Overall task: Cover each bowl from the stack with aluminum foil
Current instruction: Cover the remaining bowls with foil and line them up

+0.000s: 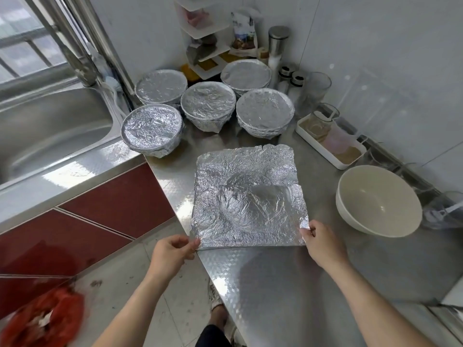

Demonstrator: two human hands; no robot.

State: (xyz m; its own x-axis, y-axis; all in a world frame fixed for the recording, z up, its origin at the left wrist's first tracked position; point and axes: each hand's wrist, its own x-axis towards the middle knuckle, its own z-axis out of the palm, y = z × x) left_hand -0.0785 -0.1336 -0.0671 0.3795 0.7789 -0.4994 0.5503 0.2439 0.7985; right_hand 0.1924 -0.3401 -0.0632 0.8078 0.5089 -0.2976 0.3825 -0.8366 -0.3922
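Now left hand (172, 251), right hand (323, 244) each pinch foil sheet (248, 171) corner; pouch (243, 31) print unreadable.

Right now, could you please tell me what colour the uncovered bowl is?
The bowl is plain off-white, head view.

Steel sink (50, 126) at left; white tray (318, 149) by the right wall; steel canister (278, 41) in the corner.

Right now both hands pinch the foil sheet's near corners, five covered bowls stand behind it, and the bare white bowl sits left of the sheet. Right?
Not quite. The head view shows the bare white bowl right of the foil sheet, not left. The rest stands: left hand and right hand pinch its near corners, five covered bowls behind it.
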